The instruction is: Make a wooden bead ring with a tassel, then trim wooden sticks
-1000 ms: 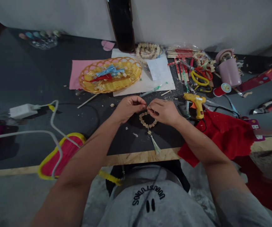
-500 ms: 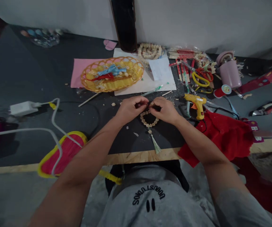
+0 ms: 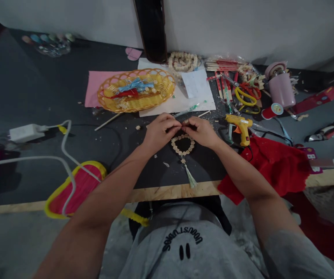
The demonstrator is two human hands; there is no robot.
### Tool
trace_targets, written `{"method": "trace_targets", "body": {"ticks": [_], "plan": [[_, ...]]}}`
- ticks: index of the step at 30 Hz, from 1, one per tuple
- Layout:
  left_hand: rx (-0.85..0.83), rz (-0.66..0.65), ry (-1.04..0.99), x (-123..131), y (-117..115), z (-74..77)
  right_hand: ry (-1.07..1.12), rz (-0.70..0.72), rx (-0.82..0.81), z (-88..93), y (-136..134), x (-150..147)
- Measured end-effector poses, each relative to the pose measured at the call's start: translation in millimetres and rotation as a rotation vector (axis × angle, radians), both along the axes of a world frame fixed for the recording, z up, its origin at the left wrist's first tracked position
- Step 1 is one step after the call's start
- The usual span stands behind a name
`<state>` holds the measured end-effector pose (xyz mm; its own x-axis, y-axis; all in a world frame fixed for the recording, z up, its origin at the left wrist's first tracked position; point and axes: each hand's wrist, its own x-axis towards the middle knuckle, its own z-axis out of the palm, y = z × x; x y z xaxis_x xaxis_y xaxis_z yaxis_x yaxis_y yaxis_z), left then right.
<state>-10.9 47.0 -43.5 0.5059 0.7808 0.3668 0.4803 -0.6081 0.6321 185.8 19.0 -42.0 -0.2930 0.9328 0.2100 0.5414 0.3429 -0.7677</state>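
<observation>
A beaded bracelet (image 3: 174, 148) of small pale beads lies in a loop on the dark tabletop, its pale green tassel (image 3: 190, 177) trailing toward the front edge. Just past the top of the loop, my left hand (image 3: 160, 133) and my right hand (image 3: 201, 132) meet with fingertips pinched close together. Whatever is between the fingertips is too small to make out, and the fingers partly hide the loop's far end. A yellow basket (image 3: 103, 101) with blue and red tassels in it stands beyond my left hand.
Right of my hands are a yellow glue gun (image 3: 240, 124), red cloth (image 3: 277, 166), yellow-handled scissors (image 3: 245, 97), a red thread spool (image 3: 268, 112) and a pink bottle (image 3: 282, 90). A white charger (image 3: 27, 133) with cable and a pink-and-yellow pouch (image 3: 78, 188) lie left. A phone (image 3: 153, 31) leans at the back.
My fingers have come closer together at the tips and shifted slightly up, away from the bracelet, showing more of its loop. The bracelet stays in place on the table.
</observation>
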Motion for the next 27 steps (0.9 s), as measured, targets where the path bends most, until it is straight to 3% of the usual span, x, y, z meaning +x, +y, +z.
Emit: {"method": "trace_targets", "body": {"ticks": [8, 16, 27], "plan": [[-0.147, 0.052, 0.038, -3, 1, 3.4, -0.149, -0.009, 0.019, 8.3, -8, 2], [-0.016, 0.061, 0.251, -7, 3, 3.1, -0.372, 0.085, -0.011, 23.1, -20, 10], [0.061, 0.088, 0.317, -9, 6, -2.3, -0.570, 0.201, -0.019, 38.1, -26, 10]]}}
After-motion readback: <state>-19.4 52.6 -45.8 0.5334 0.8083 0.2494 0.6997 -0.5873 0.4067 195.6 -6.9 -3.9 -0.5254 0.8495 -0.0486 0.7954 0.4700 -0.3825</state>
